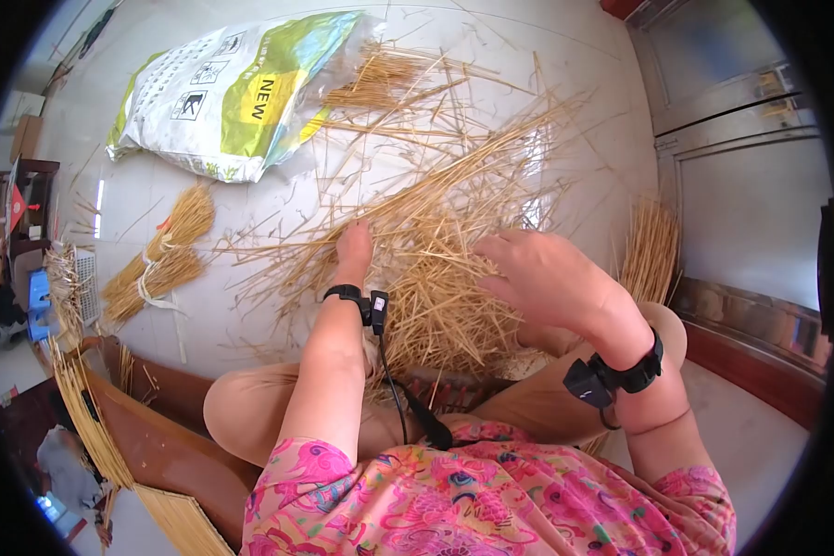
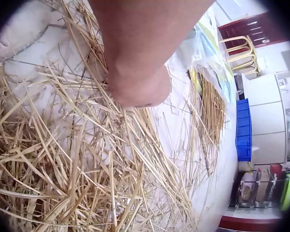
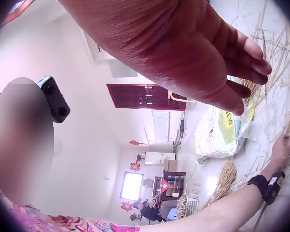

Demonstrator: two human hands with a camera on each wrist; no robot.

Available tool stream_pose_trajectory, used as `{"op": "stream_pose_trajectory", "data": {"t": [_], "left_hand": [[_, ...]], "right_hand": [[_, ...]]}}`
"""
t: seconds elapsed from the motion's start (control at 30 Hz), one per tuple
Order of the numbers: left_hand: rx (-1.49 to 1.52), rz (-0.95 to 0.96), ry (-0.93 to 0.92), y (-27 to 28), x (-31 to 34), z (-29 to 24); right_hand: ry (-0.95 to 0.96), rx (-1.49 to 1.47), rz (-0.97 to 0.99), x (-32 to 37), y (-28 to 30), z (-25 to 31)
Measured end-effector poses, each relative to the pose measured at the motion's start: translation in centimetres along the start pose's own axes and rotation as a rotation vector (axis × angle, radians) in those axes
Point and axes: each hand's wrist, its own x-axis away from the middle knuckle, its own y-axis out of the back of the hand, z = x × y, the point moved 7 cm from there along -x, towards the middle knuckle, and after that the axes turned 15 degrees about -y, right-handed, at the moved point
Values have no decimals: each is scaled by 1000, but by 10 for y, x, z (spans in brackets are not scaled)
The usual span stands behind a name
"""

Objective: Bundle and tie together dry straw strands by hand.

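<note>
My left hand (image 1: 354,248) is curled over a long spread of straw stalks (image 1: 454,176) lying across the floor. The left wrist view has the same hand (image 2: 137,87) as a fist with the stalks (image 2: 152,140) running out from under it; its fingertips are hidden. Beside it lies a tangled heap of loose straw (image 1: 445,320), in front of the seated person's legs. Over the right part of that heap is my right hand (image 1: 547,278), nothing in its grasp. Its fingers (image 3: 246,72) are spread and slightly bent in the right wrist view.
A white and green plastic sack (image 1: 222,102) lies at the back left, with straw (image 1: 380,79) at its mouth. Tied straw bundles (image 1: 171,250) lie at the left, near a brown wooden bench (image 1: 157,426). More straw (image 1: 650,246) leans by the metal door (image 1: 751,213) at the right.
</note>
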Motion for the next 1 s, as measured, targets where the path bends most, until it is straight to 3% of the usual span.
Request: {"op": "stream_pose_trajectory", "data": {"t": [0.27, 0.37, 0.57, 0.67, 0.77, 1.0], "left_hand": [[45, -3, 25, -20, -17, -4], [103, -99, 43, -9, -13, -9], [329, -377, -107, 68, 1, -21], [204, -492, -238, 109, 11, -23], [269, -483, -199, 146, 22, -31], [217, -601, -330, 268, 55, -92]], "right_hand": [[-18, 8, 6, -6, -1, -7], [-13, 5, 8, -8, 0, -3], [-12, 14, 33, -21, -3, -5], [-100, 10, 71, -27, 2, -8], [-57, -11, 54, -32, 6, -12], [-60, -59, -50, -48, 13, 3]]}}
